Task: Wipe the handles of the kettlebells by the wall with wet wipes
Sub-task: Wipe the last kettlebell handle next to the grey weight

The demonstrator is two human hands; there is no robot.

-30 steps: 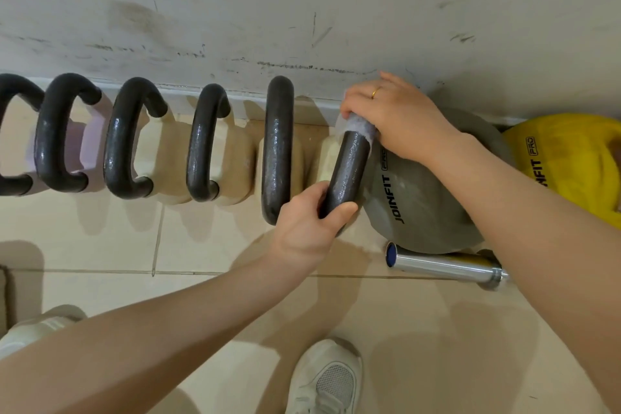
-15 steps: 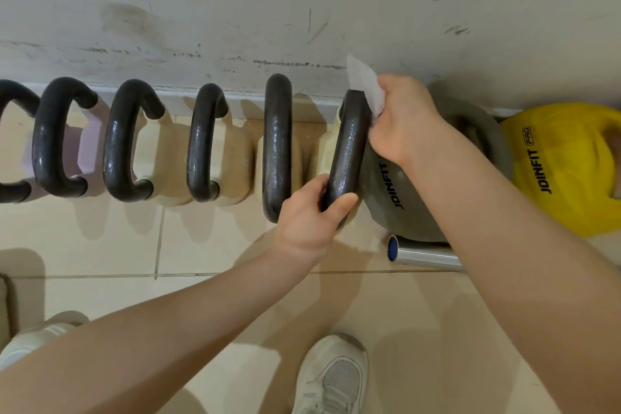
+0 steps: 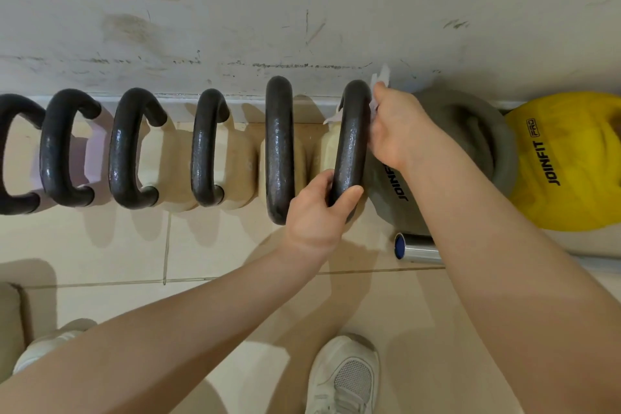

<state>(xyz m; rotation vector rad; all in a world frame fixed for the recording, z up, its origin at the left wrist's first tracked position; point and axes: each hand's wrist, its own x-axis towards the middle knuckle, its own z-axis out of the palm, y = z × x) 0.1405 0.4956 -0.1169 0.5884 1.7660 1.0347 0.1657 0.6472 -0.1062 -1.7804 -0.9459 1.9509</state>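
**Wiping the far end of the sixth handle**

A scuffed white wall (image 3: 336,10) is running behind everything, beyond both hands. Against its base a row of pale kettlebells is standing on the beige tiled floor (image 3: 100,245), with a grey round kettlebell (image 3: 470,131) and a yellow one (image 3: 571,161) lying to the right of the right hand.

The dark cast-iron handle being cleaned (image 3: 351,141) is running lengthwise from the person toward the wall, so the wiping stroke will likely be travelling along that line.

The left hand (image 3: 319,212) is gripping the near end, thumb and fingers (image 3: 349,195) curling round the bar and steadying it.

The right hand (image 3: 396,131) is sitting at the far end, just right of the bar, pinching a thin white wet wipe (image 3: 381,77) against the metal; how its fingertips are lying is hidden behind the handle. This hand is the nearer one to the unwiped far curve.

A small silver tube with a blue cap (image 3: 416,247) is lying just below the right wrist.
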